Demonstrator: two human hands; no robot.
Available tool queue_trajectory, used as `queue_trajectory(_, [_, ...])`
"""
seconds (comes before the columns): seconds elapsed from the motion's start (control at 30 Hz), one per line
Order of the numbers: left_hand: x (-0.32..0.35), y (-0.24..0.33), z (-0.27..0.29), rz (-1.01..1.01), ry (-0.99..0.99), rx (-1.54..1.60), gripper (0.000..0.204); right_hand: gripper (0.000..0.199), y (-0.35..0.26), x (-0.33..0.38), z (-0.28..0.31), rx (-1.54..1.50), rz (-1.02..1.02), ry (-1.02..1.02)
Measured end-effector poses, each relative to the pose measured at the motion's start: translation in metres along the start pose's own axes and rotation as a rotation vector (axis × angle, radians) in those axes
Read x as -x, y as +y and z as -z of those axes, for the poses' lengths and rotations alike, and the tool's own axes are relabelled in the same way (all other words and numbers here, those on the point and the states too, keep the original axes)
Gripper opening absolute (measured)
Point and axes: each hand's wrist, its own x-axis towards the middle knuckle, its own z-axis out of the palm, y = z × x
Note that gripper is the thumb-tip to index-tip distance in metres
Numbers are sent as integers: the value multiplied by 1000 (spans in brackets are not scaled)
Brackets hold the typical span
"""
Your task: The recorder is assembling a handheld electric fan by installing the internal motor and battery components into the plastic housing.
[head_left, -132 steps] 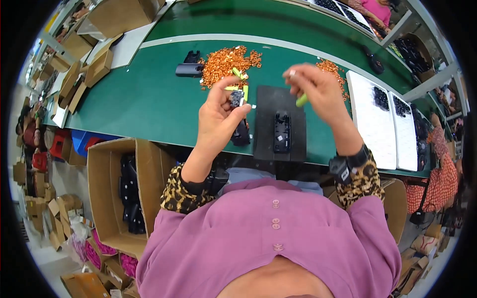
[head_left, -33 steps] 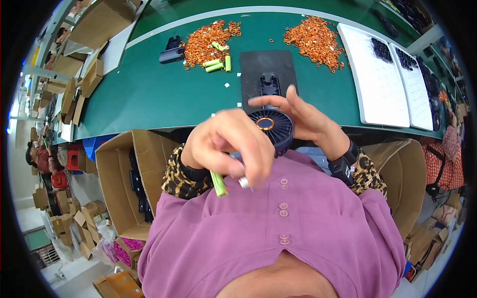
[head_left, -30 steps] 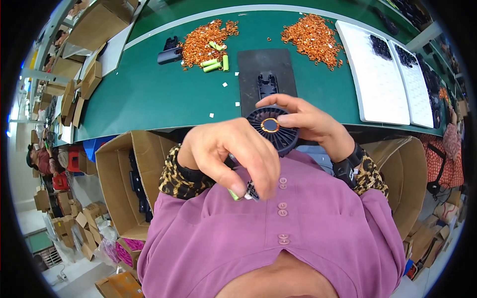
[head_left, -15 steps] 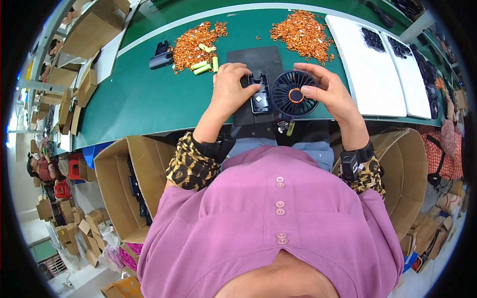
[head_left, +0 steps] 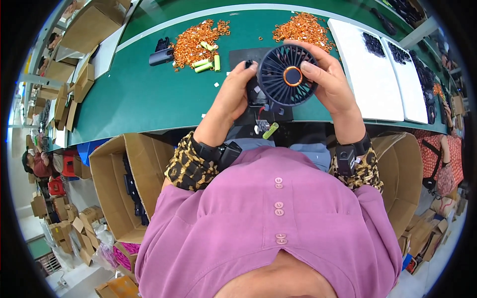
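Note:
A round black fan head (head_left: 278,89) with an orange ring at its hub is gripped in my right hand (head_left: 325,74). The thumb presses near that hub and the fingers curl behind the cage. My left hand (head_left: 233,94) is closed around a black handle shell (head_left: 256,97), which the fan partly overlaps. Below the fan hang a red wire and a small circuit part (head_left: 262,124), with a green battery cell (head_left: 271,130) beside it. Under both hands lies a dark mat (head_left: 241,57). Whether fan and shell touch cannot be made out.
Orange rings form a left pile (head_left: 194,42) and a right pile (head_left: 303,30). Green battery cells (head_left: 203,67) and a black shell (head_left: 161,57) lie near the left pile. White foam boards (head_left: 365,74) carry black parts. Cardboard boxes (head_left: 112,184) flank me.
My left hand has picked up the black shell from the mat. The fan head has shifted left and farther away, over the shell, and its face has tilted. The hanging battery cell has swung left.

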Motion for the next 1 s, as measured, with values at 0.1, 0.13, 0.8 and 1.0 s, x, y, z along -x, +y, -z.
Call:
queue_trajectory(0.1, [13,2,-6,70,-116,-43,21,44,8,-13,3,46,83,33])
queue_trajectory(0.13, [17,2,-7,89,-110,-89,32,44,9,-16,2,62,103,51])
queue_trajectory(0.8, [36,0,0,122,-264,-263,34,44,23,-19,17,191,102,50])
queue_trajectory(1.0, [39,-10,-9,46,-235,-251,28,41,13,-10,5,238,165,113])
